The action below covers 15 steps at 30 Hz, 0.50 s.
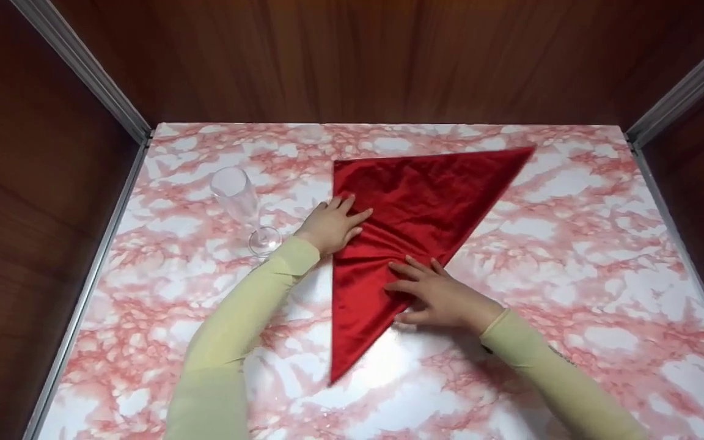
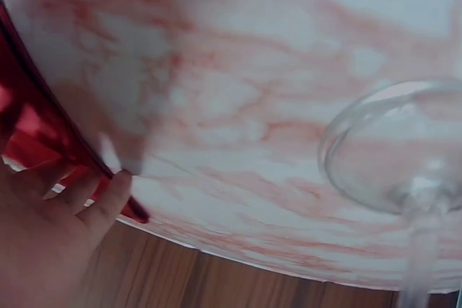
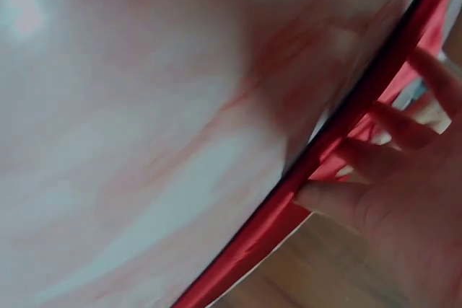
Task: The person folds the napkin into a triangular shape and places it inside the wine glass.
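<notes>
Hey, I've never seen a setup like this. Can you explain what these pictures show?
Sure. There's no machine, just a person's bare hands. The widest picture comes from a camera worn on the head, looking down; the other two come from cameras on the left and right wrists.

On the pink-and-white marbled table lies a triangular red cloth, with a clear stemmed glass standing to its left. The left hand and right hand touch the cloth, fingers spread; neither appears to grip anything.

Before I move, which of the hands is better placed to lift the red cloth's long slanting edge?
Probably the right hand: it lies across that edge of the red cloth. The left hand rests at the cloth's left-side edge, nearer the glass.
</notes>
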Each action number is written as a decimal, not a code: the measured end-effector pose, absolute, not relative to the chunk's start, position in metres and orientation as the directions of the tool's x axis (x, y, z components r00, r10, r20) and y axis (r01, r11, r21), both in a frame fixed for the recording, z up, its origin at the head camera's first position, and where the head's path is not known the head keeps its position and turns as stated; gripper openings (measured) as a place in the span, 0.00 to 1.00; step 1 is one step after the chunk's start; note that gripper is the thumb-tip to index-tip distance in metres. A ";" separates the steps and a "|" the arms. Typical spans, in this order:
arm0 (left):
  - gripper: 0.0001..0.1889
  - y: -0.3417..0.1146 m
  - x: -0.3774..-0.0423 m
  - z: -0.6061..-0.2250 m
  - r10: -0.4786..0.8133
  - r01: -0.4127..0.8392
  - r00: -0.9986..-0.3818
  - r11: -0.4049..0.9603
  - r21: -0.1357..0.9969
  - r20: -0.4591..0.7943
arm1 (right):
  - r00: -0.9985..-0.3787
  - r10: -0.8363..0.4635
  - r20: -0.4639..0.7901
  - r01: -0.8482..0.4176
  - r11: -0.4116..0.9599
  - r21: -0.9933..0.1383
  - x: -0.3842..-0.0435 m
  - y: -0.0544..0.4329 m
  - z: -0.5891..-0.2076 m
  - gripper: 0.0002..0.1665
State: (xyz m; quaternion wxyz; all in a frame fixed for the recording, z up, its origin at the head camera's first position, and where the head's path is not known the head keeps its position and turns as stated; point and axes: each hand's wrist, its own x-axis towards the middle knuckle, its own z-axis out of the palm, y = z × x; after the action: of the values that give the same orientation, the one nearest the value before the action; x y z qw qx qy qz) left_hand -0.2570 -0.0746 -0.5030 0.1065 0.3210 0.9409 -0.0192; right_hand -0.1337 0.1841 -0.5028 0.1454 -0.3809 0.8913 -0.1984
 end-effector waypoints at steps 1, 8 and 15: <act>0.26 -0.075 -0.255 -0.502 0.597 0.605 -0.773 0.796 0.034 -0.212 | -0.665 -0.739 -0.104 -0.620 0.624 -0.475 -0.135 0.188 -0.502 0.35; 0.26 -0.081 -0.243 -0.500 0.599 0.596 -0.779 0.799 0.079 -0.188 | -0.678 -0.729 -0.098 -0.588 0.617 -0.523 -0.135 0.206 -0.501 0.30; 0.27 -0.081 -0.249 -0.500 0.606 0.603 -0.773 0.794 0.080 -0.187 | -0.640 -0.767 -0.042 -0.672 0.585 -0.454 -0.124 0.191 -0.501 0.37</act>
State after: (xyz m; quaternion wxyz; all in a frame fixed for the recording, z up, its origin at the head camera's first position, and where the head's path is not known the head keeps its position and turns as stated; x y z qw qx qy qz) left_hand -0.2486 -0.0813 -0.4998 0.1017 0.3211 0.9415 0.0076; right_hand -0.1243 0.1907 -0.5008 0.1176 -0.4077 0.8826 -0.2026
